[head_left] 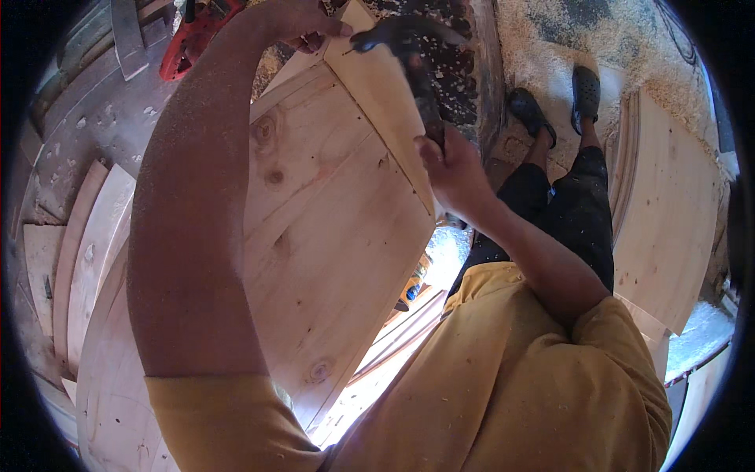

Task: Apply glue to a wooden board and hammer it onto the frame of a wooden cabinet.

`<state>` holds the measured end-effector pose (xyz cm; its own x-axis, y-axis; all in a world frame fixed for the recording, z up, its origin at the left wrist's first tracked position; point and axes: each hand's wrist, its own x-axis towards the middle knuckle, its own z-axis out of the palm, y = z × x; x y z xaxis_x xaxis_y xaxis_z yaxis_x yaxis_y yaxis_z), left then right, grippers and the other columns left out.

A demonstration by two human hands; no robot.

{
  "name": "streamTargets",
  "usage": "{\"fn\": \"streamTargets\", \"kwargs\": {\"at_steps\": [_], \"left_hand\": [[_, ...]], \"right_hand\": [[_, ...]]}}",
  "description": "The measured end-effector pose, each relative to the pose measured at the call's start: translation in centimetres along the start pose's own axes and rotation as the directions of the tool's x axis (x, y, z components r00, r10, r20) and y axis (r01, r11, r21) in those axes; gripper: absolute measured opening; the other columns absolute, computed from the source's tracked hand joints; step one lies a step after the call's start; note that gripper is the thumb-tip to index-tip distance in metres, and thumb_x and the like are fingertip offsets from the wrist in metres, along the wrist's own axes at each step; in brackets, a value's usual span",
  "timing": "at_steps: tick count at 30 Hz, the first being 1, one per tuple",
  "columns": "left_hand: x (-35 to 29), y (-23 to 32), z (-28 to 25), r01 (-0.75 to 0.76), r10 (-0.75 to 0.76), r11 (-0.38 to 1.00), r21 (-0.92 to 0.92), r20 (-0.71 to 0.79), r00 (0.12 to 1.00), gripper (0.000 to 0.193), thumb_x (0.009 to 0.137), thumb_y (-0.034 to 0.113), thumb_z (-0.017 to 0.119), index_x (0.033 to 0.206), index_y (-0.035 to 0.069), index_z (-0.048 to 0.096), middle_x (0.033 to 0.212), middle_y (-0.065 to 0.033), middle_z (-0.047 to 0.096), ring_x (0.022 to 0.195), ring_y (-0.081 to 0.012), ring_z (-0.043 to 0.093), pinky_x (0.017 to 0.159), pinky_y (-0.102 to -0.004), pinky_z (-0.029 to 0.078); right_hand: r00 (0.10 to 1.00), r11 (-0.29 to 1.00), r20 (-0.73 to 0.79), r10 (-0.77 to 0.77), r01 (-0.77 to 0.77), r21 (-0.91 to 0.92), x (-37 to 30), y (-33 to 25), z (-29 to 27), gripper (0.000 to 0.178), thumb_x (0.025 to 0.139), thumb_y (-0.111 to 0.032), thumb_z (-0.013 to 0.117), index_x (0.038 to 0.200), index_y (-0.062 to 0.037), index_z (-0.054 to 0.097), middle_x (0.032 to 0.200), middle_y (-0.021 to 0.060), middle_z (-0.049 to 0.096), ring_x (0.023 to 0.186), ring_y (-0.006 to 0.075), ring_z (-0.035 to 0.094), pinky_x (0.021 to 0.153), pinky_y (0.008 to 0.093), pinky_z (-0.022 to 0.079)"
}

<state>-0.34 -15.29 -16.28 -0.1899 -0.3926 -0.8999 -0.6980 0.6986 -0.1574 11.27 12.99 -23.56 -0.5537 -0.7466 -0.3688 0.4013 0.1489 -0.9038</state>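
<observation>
My right hand (pixel 452 169) is clenched around the lower end of the handle of one hammer (pixel 409 47), fingers wrapped fully round it; the dark hammer head sits at the top of the view, just above the upper edge of a narrow wooden board (pixel 385 102). My left hand (pixel 303 20) reaches to the same upper edge, fingertips pinched together at the board's corner; whatever they pinch is too small to tell, though one small dark pin-like mark shows between fingertips and hammer head. The narrow board stands on edge against one large pale wood panel (pixel 330 236) with several knots, which fills the centre of the view. Curved wood strips (pixel 86 252), at least three, lie stacked at the left. One red tool (pixel 193 35) rests on the dark surface at upper left. A second pale panel (pixel 668 220) stands at the right, beside my two dark shoes (pixel 554 102) on the sawdust-covered floor (pixel 550 31).
</observation>
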Motion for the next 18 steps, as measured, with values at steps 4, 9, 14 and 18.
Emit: {"fn": "streamTargets", "kwargs": {"at_steps": [4, 9, 14, 18], "left_hand": [[0.9, -1.2, -0.4, -0.460, 0.483, 0.871, -0.175, 0.129, 0.866, 0.044, 0.079, 0.018, 0.074, 0.111, 0.005, 0.046, 0.073, -0.0054, 0.053, 0.063, -0.0159, 0.055, 0.056, -0.0321, 0.047], [1.2, -1.7, -0.1, -0.698, 0.809, 0.562, -0.444, 0.120, 0.575, 0.042, 0.078, 0.016, 0.074, 0.109, 0.005, 0.047, 0.072, -0.0045, 0.051, 0.061, -0.0154, 0.054, 0.055, -0.0332, 0.047], [0.5, 0.0, -0.2, -0.101, 0.106, 0.993, -0.062, 0.102, 0.989, 0.037, 0.080, 0.016, 0.073, 0.105, 0.005, 0.047, 0.079, -0.0062, 0.053, 0.064, -0.0167, 0.055, 0.057, -0.0349, 0.048], [-0.6, 1.1, -0.2, -0.049, 0.063, 0.992, -0.116, 0.119, 0.991, 0.039, 0.080, 0.016, 0.073, 0.106, 0.004, 0.047, 0.082, -0.0071, 0.054, 0.067, -0.0169, 0.055, 0.059, -0.0352, 0.048]], "right_hand": [[0.973, 0.752, -0.127, 0.190, -0.061, 0.656, -0.4, 0.9, 0.6, 0.011, 0.095, -0.018, 0.048, 0.092, -0.0075, 0.049, 0.060, -0.0028, 0.040, 0.051, 0.0049, 0.042, 0.043, 0.0203, 0.038], [0.989, 0.805, -0.130, 0.070, 0.021, 0.592, -0.6, 1.1, 1.3, 0.015, 0.095, -0.019, 0.049, 0.091, -0.0038, 0.049, 0.063, 0.0055, 0.047, 0.052, 0.0124, 0.047, 0.047, 0.0270, 0.041], [0.972, 0.884, -0.133, 0.196, -0.116, 0.454, -0.5, 0.5, 1.1, 0.020, 0.096, -0.023, 0.049, 0.087, -0.0049, 0.051, 0.061, -0.0008, 0.042, 0.049, 0.0079, 0.043, 0.045, 0.0254, 0.040], [0.989, 0.862, -0.083, 0.124, -0.065, 0.503, -0.6, 0.7, 1.1, 0.015, 0.092, -0.014, 0.053, 0.092, 0.0001, 0.050, 0.068, 0.0165, 0.056, 0.059, 0.0229, 0.055, 0.057, 0.0340, 0.044]]}}
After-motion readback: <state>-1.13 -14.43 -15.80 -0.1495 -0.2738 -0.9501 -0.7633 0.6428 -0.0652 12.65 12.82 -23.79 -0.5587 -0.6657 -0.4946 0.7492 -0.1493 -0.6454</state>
